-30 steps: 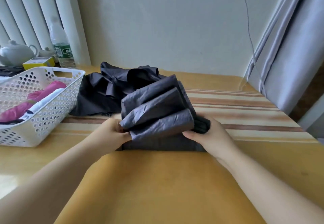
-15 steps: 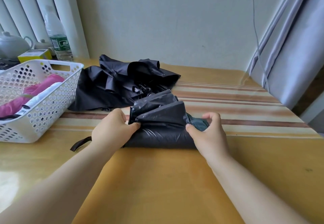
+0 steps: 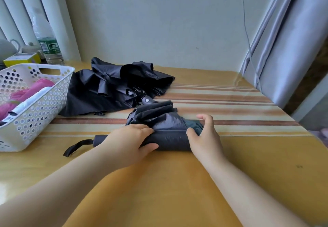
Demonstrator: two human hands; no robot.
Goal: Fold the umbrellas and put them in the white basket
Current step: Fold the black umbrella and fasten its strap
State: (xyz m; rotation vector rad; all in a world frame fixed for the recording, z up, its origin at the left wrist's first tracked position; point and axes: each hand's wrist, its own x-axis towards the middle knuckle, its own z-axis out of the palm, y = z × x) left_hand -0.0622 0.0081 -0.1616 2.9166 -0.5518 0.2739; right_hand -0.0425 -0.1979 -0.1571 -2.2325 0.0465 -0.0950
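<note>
The grey umbrella (image 3: 165,134) is gripped by the left hand (image 3: 127,141) and right hand (image 3: 204,136), its handle partly hidden; the white basket (image 3: 35,106) is cut off at the tabletop's left edge

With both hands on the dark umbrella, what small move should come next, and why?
Probably keep rolling the umbrella away from the body to wrap in the loose folds. The left hand and right hand grip a roll that is tight on the near side, but cloth still bunches up on its far side, and it is not yet in the basket.
</note>
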